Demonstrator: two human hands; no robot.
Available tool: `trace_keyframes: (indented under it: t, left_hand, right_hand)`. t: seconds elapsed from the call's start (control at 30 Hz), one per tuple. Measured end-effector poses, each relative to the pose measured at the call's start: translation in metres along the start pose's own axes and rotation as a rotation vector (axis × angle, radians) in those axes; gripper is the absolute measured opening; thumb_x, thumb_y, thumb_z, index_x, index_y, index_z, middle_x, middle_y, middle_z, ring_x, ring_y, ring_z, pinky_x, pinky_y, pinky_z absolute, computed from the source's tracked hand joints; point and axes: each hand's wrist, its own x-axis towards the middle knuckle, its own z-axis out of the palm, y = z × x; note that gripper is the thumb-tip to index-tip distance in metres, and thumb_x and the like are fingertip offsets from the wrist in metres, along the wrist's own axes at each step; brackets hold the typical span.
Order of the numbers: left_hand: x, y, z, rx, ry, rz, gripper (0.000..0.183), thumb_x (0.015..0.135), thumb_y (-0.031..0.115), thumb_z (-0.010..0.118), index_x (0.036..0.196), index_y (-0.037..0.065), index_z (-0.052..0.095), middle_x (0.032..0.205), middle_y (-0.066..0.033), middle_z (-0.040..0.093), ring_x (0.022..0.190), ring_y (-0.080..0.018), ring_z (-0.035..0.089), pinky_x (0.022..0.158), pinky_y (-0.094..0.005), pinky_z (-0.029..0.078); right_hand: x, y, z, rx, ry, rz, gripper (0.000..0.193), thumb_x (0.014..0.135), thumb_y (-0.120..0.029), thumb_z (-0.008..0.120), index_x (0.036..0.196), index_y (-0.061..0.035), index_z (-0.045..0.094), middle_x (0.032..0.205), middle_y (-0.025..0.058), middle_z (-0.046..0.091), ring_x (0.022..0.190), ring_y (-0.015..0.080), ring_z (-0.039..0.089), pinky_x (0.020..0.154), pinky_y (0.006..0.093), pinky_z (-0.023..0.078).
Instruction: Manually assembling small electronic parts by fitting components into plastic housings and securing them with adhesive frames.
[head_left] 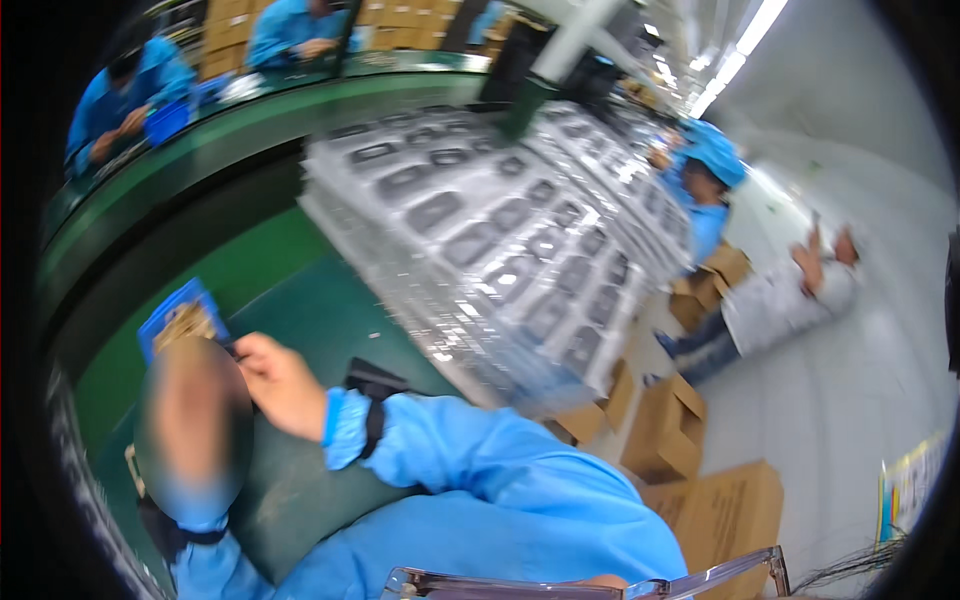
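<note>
Blue tray (180, 318) with brownish small parts lies on the green table (300, 300), just beyond the person's hands. In the head view, the right hand (280, 385) is near the tray, with its fingers curled around a small dark thing that is too small to identify; the grip looks closed. The left hand (195, 430) is blurred, so one cannot tell if it is open or closed, or what it holds. Both forearms wear light blue sleeves, and a black strap sits on the right wrist. To the right of the hands stands a tall stack of clear plastic trays (500, 240), tilted in the picture. Cardboard boxes (680, 430) stand on the floor beside the table. Other people in blue coats work behind the green conveyor (250, 130).
</note>
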Motion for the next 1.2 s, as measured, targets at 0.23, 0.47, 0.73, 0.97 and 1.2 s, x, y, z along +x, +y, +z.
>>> trace_keyframes:
  t: [0.23, 0.47, 0.73, 0.97, 1.2]
  left_hand:
    - [0.008, 0.005, 0.021, -0.24, -0.046, -0.065, 0.011, 0.102, 0.007, 0.059, 0.108, -0.002, 0.06, 0.097, -0.0029, 0.063, 0.086, -0.0085, 0.059, 0.071, -0.0227, 0.047]
    - [0.008, -0.004, -0.011, -0.195, 0.079, -0.038, 0.004, 0.097, 0.002, 0.063, 0.1, -0.001, 0.061, 0.094, -0.004, 0.063, 0.087, -0.011, 0.06, 0.078, -0.0253, 0.049]
    - [0.007, 0.019, -0.002, 0.359, 0.196, 0.339, 0.015, 0.079, 0.008, 0.08, 0.087, 0.004, 0.069, 0.105, -0.0145, 0.072, 0.092, -0.0335, 0.07, 0.078, -0.0385, 0.057]
    - [0.01, 0.028, -0.011, 0.379, 0.107, 0.47, 0.019, 0.078, 0.009, 0.079, 0.096, 0.005, 0.073, 0.115, -0.013, 0.07, 0.099, -0.0321, 0.069, 0.083, -0.0401, 0.057]
    - [0.01, 0.033, -0.016, 0.375, 0.075, 0.471, 0.02, 0.074, 0.004, 0.079, 0.092, 0.002, 0.07, 0.112, -0.0114, 0.071, 0.096, -0.0303, 0.07, 0.078, -0.0386, 0.058]
  right_hand:
    - [-0.002, -0.053, -0.016, -0.589, -0.01, -0.353, 0.019, 0.099, -0.003, 0.055, 0.118, -0.0002, 0.059, 0.084, 0.0101, 0.064, 0.071, 0.017, 0.066, 0.062, 0.0348, 0.054]
    - [0.011, -0.033, -0.002, 0.112, -0.047, 0.199, 0.02, 0.1, -0.013, 0.064, 0.117, -0.0028, 0.059, 0.105, 0.0103, 0.071, 0.093, 0.0174, 0.072, 0.071, 0.0317, 0.062]
    - [-0.016, -0.053, -0.01, -0.096, 0.072, 0.107, 0.017, 0.096, -0.002, 0.067, 0.113, -0.0003, 0.066, 0.107, 0.0103, 0.073, 0.094, 0.0143, 0.071, 0.072, 0.0259, 0.059]
    - [-0.012, -0.043, -0.02, -0.039, -0.144, -0.071, 0.047, 0.088, 0.015, 0.066, 0.133, 0.0041, 0.059, 0.129, 0.0131, 0.062, 0.114, 0.0199, 0.062, 0.096, 0.0313, 0.056]
    - [-0.007, -0.048, -0.014, -0.176, -0.16, -0.118, 0.043, 0.088, 0.017, 0.063, 0.129, 0.0027, 0.064, 0.126, 0.014, 0.063, 0.111, 0.0212, 0.066, 0.093, 0.0312, 0.059]
